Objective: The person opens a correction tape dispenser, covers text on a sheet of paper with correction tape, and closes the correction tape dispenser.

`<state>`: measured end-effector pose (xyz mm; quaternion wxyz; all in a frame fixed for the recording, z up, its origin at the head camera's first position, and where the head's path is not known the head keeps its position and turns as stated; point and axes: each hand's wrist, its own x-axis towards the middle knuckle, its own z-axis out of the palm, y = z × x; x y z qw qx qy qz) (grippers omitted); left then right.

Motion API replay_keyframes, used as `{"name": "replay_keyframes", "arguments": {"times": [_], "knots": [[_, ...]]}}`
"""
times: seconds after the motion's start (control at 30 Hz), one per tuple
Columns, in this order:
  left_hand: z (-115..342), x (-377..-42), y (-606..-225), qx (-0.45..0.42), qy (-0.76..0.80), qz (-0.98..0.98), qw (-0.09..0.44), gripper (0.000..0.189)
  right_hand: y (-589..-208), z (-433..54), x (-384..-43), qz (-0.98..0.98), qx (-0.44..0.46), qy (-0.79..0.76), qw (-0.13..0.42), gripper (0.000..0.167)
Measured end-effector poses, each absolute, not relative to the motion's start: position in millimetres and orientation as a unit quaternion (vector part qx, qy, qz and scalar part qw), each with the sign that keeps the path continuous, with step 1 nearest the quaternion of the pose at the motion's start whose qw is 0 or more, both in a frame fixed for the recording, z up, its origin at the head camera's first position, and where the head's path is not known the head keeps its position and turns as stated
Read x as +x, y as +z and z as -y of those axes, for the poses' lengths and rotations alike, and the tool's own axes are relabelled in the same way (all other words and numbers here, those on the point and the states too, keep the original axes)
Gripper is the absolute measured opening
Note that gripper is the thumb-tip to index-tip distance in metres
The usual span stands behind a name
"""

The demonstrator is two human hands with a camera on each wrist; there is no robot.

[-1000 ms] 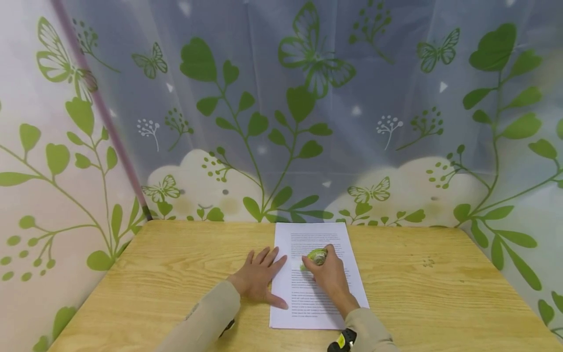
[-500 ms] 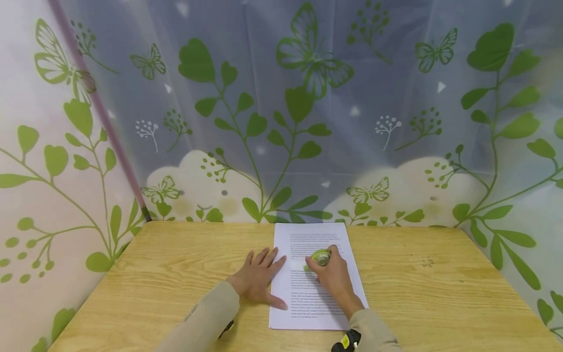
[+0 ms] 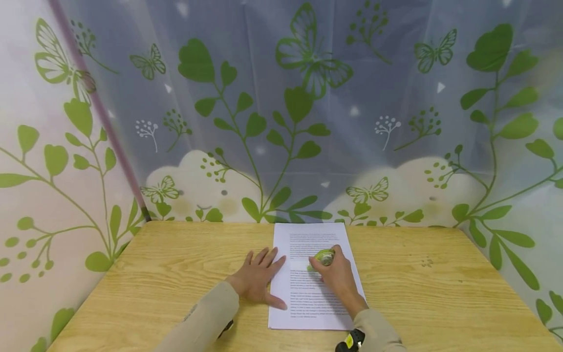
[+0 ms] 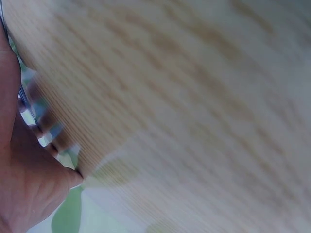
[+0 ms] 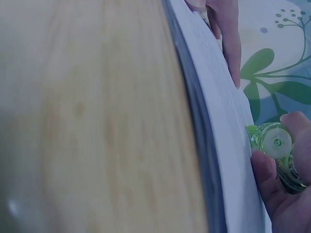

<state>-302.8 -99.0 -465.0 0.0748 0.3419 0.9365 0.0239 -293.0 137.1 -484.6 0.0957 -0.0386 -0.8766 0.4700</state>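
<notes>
Between thumb and fingers, my right hand (image 3: pixel 340 278) pinches a green see-through correction tape dispenser (image 3: pixel 324 257). In the right wrist view the dispenser (image 5: pixel 276 141) shows its round reels, with its tip right at the paper surface. Under it lies a stack of white printed paper (image 3: pixel 308 318), upright before me. A white band without print runs across the text just left of the tip. My left hand (image 3: pixel 259 276) lies flat with fingers spread, its fingertips and thumb resting on the paper's left margin. The left wrist view shows part of the left hand (image 4: pixel 34 174) beside the table.
The light wood table (image 3: pixel 418 293) extends to both sides of the paper. Behind it hangs a curtain (image 3: pixel 272 122) printed with leaves and butterflies. A small worn mark (image 3: pixel 426 262) shows on the tabletop at the right.
My right hand has slid the correction tape dispenser a little to the right across the page, and the white band behind it looks longer. My left hand has stayed in place.
</notes>
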Motion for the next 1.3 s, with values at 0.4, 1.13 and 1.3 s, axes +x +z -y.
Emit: {"name": "replay_keyframes", "arguments": {"times": [0.4, 1.13, 1.3], "knots": [[97.8, -304.0, -466.3, 0.339, 0.025, -0.937, 0.077, 0.115, -483.4, -146.3, -293.5, 0.874, -0.048, 0.477, 0.077, 0.049], [99.9, -303.0, -468.5, 0.341, 0.043, -0.935, 0.081, 0.116, -480.2, -159.9, -289.9, 0.869, -0.048, 0.487, 0.066, 0.046], [100.7, -303.2, -469.6, 0.349, 0.044, -0.933, 0.077, 0.116, -480.4, -164.1, -289.6, 0.871, -0.05, 0.484, 0.063, 0.046]]}}
